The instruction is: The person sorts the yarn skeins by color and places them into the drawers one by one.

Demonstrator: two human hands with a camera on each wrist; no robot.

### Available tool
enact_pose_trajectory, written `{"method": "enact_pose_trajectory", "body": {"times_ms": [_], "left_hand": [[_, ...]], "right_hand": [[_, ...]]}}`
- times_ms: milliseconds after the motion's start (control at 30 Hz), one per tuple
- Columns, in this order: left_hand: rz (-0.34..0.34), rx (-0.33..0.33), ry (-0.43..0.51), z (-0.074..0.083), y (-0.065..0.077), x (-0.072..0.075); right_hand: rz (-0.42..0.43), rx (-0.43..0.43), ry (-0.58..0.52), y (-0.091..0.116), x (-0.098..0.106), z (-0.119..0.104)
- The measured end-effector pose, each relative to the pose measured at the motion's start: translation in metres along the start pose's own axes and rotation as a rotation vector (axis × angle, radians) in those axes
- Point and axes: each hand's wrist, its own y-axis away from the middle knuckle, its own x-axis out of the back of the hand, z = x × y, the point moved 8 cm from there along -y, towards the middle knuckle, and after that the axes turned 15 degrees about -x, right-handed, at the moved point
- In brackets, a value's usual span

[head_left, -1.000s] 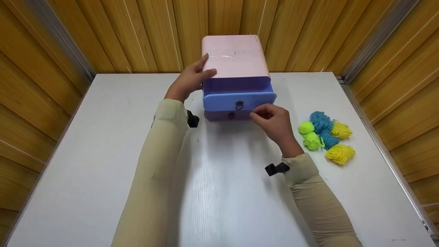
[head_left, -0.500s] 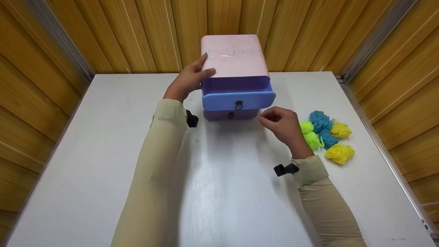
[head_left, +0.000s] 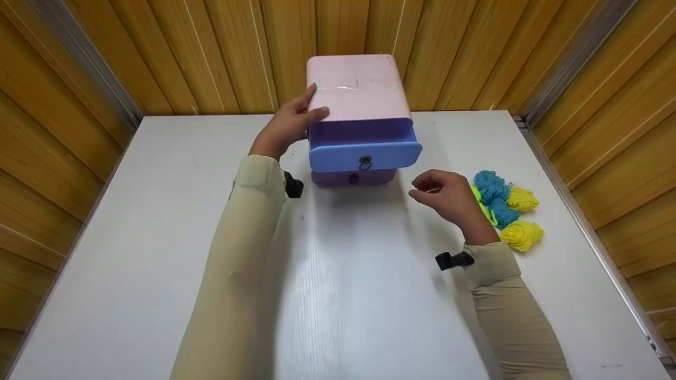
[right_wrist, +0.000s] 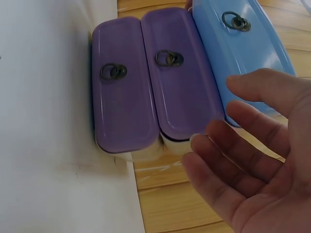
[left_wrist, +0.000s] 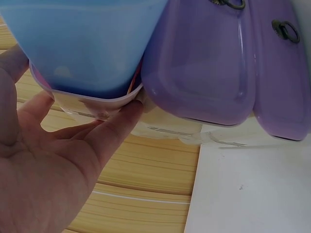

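Note:
A small drawer cabinet with a pink top (head_left: 359, 89) stands at the table's back. Its blue top drawer (head_left: 338, 158) is pulled out and has a metal ring pull (head_left: 365, 162). Beneath it are two purple drawers, the upper purple drawer (right_wrist: 182, 73) and the lower purple drawer (right_wrist: 124, 92), both pushed in. My left hand (head_left: 290, 124) grips the cabinet's upper left side, with the thumb over the top edge. My right hand (head_left: 446, 195) is in the air to the right of the cabinet, fingers loosely bent and apart, holding nothing.
Several yarn balls lie on the right of the white table (head_left: 158, 237): blue yarn (head_left: 491, 184), yellow yarn (head_left: 522, 235), and bright green yarn (head_left: 486, 214) partly hidden by my right hand. Wood-patterned panels (head_left: 237, 53) border the table at the back and sides.
My right hand has moved right, away from the front of the blue drawer, and its fingers have spread a little. The left hand stays on the cabinet; the drawer stays pulled out.

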Motion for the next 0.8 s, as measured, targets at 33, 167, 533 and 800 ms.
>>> {"method": "enact_pose_trajectory", "body": {"times_ms": [33,167,533,800], "left_hand": [[0.001,-0.001,-0.004,0.001,0.0,0.0],[0.004,0.0,0.002,0.0,-0.001,0.001],[0.013,0.007,0.007,-0.002,-0.002,0.002],[0.012,0.008,-0.005,0.001,0.0,0.001]], "right_hand": [[-0.004,0.004,0.009,0.0,0.001,0.002],[-0.029,0.009,0.027,-0.002,0.007,0.007],[-0.126,-0.074,0.055,-0.005,0.015,0.028],[-0.155,-0.149,0.161,-0.006,0.026,0.043]]}}
